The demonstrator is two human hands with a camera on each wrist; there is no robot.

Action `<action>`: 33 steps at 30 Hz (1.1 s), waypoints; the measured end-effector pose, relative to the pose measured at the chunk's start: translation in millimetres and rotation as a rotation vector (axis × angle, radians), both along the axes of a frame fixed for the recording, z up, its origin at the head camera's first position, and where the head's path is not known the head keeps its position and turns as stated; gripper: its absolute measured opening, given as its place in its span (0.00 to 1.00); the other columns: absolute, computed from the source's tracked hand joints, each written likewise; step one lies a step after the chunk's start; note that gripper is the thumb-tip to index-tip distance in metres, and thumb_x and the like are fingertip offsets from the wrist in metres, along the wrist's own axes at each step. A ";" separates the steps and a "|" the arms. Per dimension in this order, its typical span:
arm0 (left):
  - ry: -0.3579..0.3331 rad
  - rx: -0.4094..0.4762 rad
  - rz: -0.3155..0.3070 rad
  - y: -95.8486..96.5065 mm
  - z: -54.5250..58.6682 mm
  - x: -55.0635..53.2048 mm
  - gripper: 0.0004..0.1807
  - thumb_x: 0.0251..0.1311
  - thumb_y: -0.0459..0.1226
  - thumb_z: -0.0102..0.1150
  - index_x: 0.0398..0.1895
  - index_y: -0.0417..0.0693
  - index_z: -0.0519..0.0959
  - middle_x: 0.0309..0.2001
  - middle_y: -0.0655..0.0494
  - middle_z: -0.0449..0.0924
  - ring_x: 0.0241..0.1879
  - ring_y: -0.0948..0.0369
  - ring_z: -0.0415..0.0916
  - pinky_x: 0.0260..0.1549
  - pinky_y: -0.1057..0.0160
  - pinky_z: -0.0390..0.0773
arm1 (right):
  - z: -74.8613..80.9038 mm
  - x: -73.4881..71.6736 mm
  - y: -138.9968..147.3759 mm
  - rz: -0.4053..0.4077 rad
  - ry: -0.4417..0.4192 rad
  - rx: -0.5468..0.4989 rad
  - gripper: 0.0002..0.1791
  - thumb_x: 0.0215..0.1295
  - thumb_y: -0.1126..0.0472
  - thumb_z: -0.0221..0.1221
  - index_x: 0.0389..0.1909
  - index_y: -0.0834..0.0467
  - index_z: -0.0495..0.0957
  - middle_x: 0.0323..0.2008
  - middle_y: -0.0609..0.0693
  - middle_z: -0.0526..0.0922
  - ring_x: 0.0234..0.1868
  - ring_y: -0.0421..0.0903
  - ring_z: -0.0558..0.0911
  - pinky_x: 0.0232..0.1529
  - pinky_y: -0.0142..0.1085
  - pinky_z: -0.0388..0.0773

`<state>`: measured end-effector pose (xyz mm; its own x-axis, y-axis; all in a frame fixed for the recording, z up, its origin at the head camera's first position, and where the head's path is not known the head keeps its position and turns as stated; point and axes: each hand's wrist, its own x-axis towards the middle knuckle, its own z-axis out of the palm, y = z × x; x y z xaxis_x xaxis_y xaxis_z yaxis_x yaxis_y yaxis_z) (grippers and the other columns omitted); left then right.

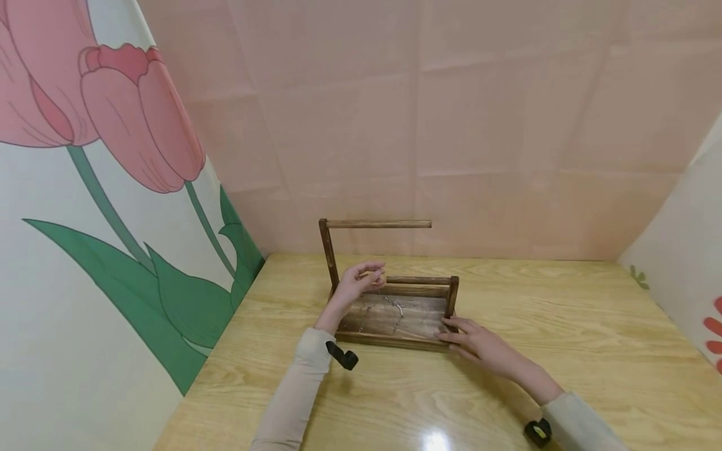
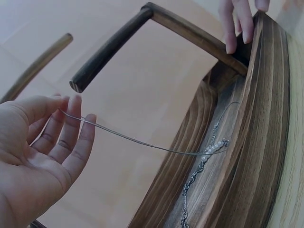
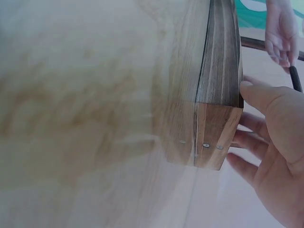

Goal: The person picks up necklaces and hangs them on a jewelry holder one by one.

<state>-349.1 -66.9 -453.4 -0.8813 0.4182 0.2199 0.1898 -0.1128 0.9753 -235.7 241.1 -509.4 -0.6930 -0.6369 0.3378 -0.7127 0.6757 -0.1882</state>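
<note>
A dark brown wooden jewelry stand (image 1: 389, 341), a shallow tray with a tall and a low bar, sits on the table. My left hand (image 1: 361, 282) is above the tray near its left post. Its thumb and fingertips pinch a thin silver necklace (image 2: 142, 142), whose strands run down into the tray. More silver chain (image 2: 187, 187), with a sparkling section, lies on the tray floor. At the stand's right front corner, my right hand (image 1: 479, 344) holds the wood, thumb at the front rim and fingers at the end wall beside the short post.
The stand rests on a light wood-grain table (image 1: 225, 401). A pink cloth backdrop (image 1: 479, 125) hangs behind it, and a tulip-printed panel (image 1: 113, 250) rises at the left. The tall bar (image 1: 378, 223) juts rightward above my left hand, its right end free.
</note>
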 end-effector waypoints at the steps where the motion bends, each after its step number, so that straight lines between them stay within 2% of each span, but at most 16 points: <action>1: -0.004 0.001 0.001 -0.2 -0.4 0.2 0.21 0.65 0.35 0.52 0.57 0.32 0.70 0.54 0.34 0.72 0.38 0.64 0.79 0.47 0.59 0.80 | -0.3 -1.1 0.4 0.013 0.001 -0.005 0.19 0.64 0.60 0.57 0.57 0.49 0.75 0.60 0.60 0.70 0.59 0.60 0.71 0.51 0.53 0.75; 8: 0.012 0.000 -0.013 -2.0 1.3 0.5 0.22 0.65 0.35 0.52 0.59 0.31 0.68 0.54 0.31 0.68 0.38 0.64 0.79 0.49 0.57 0.79 | -0.7 -5.5 0.8 0.080 -0.030 -0.059 0.20 0.63 0.66 0.57 0.56 0.54 0.76 0.57 0.62 0.73 0.58 0.62 0.70 0.53 0.55 0.73; 15: 0.005 -0.014 0.017 -1.5 2.8 0.6 0.19 0.65 0.36 0.52 0.56 0.34 0.71 0.52 0.41 0.75 0.38 0.62 0.80 0.48 0.58 0.79 | -3.5 -4.7 0.1 0.108 -0.039 -0.093 0.20 0.61 0.69 0.57 0.56 0.56 0.76 0.57 0.62 0.74 0.59 0.64 0.68 0.54 0.59 0.69; 24: 0.047 -0.056 0.001 -3.4 24.9 14.3 0.18 0.67 0.33 0.48 0.57 0.32 0.70 0.52 0.40 0.75 0.39 0.60 0.79 0.48 0.57 0.79 | -2.3 -3.4 -0.2 0.105 -0.042 -0.109 0.20 0.61 0.69 0.57 0.55 0.56 0.76 0.57 0.61 0.74 0.60 0.64 0.67 0.53 0.59 0.69; 29: 0.063 -0.066 -0.009 -3.1 29.3 15.4 0.18 0.67 0.33 0.47 0.58 0.32 0.69 0.52 0.41 0.75 0.40 0.58 0.79 0.48 0.55 0.79 | -1.8 -3.8 -0.1 0.111 -0.048 -0.092 0.21 0.61 0.68 0.57 0.57 0.55 0.75 0.57 0.61 0.74 0.60 0.64 0.67 0.53 0.58 0.70; 33: 0.058 -0.061 -0.020 -1.7 31.1 13.9 0.19 0.68 0.33 0.46 0.58 0.32 0.69 0.53 0.41 0.74 0.42 0.57 0.78 0.48 0.57 0.79 | -2.0 -4.0 1.4 0.126 -0.073 -0.076 0.23 0.63 0.66 0.56 0.60 0.53 0.73 0.58 0.61 0.72 0.61 0.66 0.65 0.53 0.59 0.70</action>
